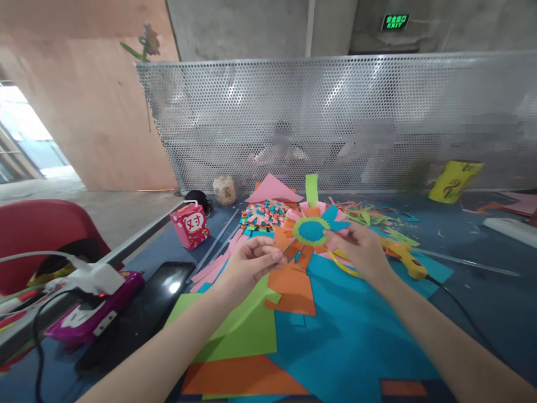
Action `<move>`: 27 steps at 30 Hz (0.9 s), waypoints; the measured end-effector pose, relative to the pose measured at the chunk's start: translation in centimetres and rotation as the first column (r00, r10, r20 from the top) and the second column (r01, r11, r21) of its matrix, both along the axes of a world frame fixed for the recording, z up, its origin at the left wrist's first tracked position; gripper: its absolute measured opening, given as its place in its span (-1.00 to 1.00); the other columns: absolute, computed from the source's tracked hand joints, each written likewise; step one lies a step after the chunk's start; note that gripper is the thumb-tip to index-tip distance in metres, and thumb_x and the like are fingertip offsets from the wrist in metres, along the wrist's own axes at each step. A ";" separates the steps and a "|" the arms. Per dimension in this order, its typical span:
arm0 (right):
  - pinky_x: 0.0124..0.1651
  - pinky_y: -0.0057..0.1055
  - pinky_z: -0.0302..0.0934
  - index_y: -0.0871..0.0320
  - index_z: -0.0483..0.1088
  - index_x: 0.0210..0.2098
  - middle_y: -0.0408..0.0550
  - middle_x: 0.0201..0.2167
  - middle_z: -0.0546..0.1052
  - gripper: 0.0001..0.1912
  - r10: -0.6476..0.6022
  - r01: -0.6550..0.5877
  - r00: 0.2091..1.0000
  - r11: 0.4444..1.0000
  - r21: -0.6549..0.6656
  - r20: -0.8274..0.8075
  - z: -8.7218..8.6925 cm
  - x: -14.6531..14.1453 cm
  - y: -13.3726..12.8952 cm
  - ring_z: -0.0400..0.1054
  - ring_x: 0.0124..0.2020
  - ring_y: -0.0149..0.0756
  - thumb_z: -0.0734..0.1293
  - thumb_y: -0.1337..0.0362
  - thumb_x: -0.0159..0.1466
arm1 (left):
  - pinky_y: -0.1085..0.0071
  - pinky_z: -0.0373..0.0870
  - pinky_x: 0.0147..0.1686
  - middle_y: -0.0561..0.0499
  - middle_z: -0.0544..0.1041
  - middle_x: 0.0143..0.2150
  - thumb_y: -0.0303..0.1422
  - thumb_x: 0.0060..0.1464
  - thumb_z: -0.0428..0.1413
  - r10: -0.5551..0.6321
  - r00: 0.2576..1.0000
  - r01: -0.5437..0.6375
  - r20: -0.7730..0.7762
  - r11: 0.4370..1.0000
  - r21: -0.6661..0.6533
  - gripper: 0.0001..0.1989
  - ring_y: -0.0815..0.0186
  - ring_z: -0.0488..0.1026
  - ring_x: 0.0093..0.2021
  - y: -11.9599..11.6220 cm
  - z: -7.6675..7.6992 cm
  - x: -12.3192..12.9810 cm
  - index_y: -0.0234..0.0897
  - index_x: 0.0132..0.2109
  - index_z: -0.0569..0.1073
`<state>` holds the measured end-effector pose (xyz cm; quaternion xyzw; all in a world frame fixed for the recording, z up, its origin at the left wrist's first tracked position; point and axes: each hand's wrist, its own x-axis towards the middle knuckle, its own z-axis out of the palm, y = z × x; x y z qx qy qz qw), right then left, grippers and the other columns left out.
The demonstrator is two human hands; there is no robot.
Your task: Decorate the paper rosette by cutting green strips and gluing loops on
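A paper flower (311,230) with a blue centre, a green fringed ring and pink, orange and blue petals is held up above the table. My right hand (356,246) pinches it at its right side, by the blue and pink petals. Just left of the flower is my left hand (258,262), its thumb and index fingertips together; whatever lies between them is too small to name. Beneath the hands lie orange paper (296,288), green paper (247,330) and a large blue sheet (348,336).
Left are a pink drink box (191,225), a dark phone (170,288) and a purple power strip (98,313). A yellow glue gun (406,259) sits right. Behind are fringed paper pieces (264,215), scraps, a jar and a perforated metal screen (260,95).
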<state>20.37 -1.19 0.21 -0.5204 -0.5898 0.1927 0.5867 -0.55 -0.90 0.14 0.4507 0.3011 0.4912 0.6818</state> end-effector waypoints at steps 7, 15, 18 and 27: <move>-0.72 -0.53 0.06 0.14 0.16 -0.65 -0.27 -0.76 0.26 -0.68 0.036 -0.045 0.980 0.998 -0.039 -0.193 0.3 0.4 -0.2 0.09 -0.76 -0.52 0.34 0.08 -0.04 | 0.50 0.31 -0.44 0.08 0.39 -0.50 -0.35 -0.12 0.15 0.413 0.884 -0.297 -0.219 0.857 0.421 -0.84 0.45 0.33 -0.50 0.4 0.4 -0.7 -0.29 -0.34 0.35; -0.32 -0.40 0.25 0.12 0.32 -0.37 -0.14 -0.46 0.45 -0.93 -0.067 -0.254 0.829 0.839 0.481 0.555 0.5 0.0 -1.7 0.31 -0.40 -0.39 0.27 0.39 0.12 | 0.25 0.17 -0.05 0.02 0.42 -0.15 -0.42 -0.32 0.27 0.783 0.614 0.102 0.097 -0.201 0.974 -0.56 0.15 0.33 -0.03 -1.5 0.9 -2.0 -0.03 -0.21 0.36; -0.19 -0.32 0.24 0.11 0.32 -0.26 -0.13 -0.39 0.49 -0.80 -0.145 -0.374 0.727 0.736 0.564 0.672 0.2 0.1 -2.0 0.31 -0.29 -0.34 0.26 0.45 0.12 | 0.23 0.13 -0.01 0.06 0.43 -0.10 -0.39 -0.33 0.28 0.802 0.588 0.235 0.104 -0.293 0.927 -0.56 0.15 0.34 -0.02 -1.8 0.5 -2.1 0.01 -0.23 0.35; -0.16 -0.29 0.19 0.18 0.36 -0.24 -0.09 -0.33 0.52 -0.80 -0.350 -0.426 0.590 0.630 0.649 0.727 1.0 0.1 -3.3 0.31 -0.26 -0.33 0.18 0.47 0.19 | 0.16 0.18 -0.03 -0.14 0.31 0.08 -0.36 -0.26 0.25 0.768 0.612 0.141 0.188 -0.339 0.930 -0.15 0.10 0.26 0.07 -2.0 1.5 -1.6 -0.19 0.18 0.03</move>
